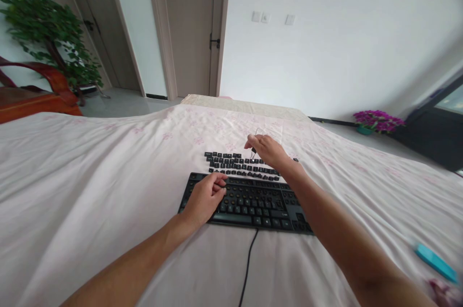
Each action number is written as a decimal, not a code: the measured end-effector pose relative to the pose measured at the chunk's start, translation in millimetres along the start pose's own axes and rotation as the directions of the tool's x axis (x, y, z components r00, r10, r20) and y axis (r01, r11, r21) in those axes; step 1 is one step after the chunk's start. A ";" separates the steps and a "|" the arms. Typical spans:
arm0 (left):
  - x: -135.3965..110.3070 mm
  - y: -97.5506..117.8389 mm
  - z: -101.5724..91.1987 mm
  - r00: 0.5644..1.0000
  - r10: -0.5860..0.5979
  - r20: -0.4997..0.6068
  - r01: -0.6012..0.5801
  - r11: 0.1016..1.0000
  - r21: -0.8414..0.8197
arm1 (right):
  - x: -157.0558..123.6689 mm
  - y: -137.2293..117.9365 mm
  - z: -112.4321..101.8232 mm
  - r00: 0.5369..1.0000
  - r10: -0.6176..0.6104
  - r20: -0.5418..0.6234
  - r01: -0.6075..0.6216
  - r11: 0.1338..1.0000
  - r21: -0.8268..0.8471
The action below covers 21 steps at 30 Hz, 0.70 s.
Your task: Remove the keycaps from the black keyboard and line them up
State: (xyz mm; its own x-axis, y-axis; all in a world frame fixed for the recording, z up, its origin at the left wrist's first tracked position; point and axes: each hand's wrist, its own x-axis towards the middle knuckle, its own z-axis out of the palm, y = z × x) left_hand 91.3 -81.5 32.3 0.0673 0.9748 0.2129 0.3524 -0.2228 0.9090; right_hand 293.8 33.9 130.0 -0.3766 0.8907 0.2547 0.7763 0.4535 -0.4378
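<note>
A black wired keyboard (260, 205) lies on a bed covered with a pale pink flowered sheet (108, 167). Beyond it, rows of loose black keycaps (235, 164) are laid out on the sheet. My left hand (204, 198) rests on the keyboard's left end with its fingers curled; whether they hold a keycap is hidden. My right hand (267, 148) reaches over the far right of the keycap rows, fingers pinched on a thin wire tool (255, 139) that looks like a keycap puller.
The keyboard's cable (248, 268) runs toward me. A turquoise flat object (436, 262) lies at the right edge. Beyond the bed are a wooden chair (36, 94), a leafy plant (47, 32), doors (188, 27) and a pot of purple flowers (378, 121).
</note>
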 end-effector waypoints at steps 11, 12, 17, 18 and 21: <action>-8.2 12.3 0.1 0.984 0.089 0.151 -0.115 0.979 0.171 | -88.3 -20.5 23.5 0.988 -0.109 0.106 0.025 0.805 0.592; -8.5 13.4 0.3 0.983 0.090 0.160 -0.120 0.975 0.188 | -89.6 -19.4 25.8 0.986 -0.123 0.115 0.033 0.811 0.584; -8.6 14.0 0.3 0.972 0.118 0.204 -0.170 0.950 0.262 | -90.2 -16.3 32.8 0.973 -0.172 0.155 0.072 0.862 0.502; -8.5 13.7 0.1 0.970 0.122 0.210 -0.178 0.946 0.271 | -90.0 -15.9 34.2 0.971 -0.178 0.158 0.078 0.864 0.498; -7.8 13.5 -0.7 0.964 0.134 0.228 -0.198 0.937 0.289 | -89.4 -15.6 38.2 0.967 -0.197 0.162 0.093 0.863 0.496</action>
State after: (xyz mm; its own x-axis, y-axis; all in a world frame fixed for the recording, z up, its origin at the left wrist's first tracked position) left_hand 94.9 -92.2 43.2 0.3251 0.9134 0.2450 0.5866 -0.3979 0.7054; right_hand 296.0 -51.5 81.1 -0.5993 0.7770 0.1925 0.3842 0.4902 -0.7823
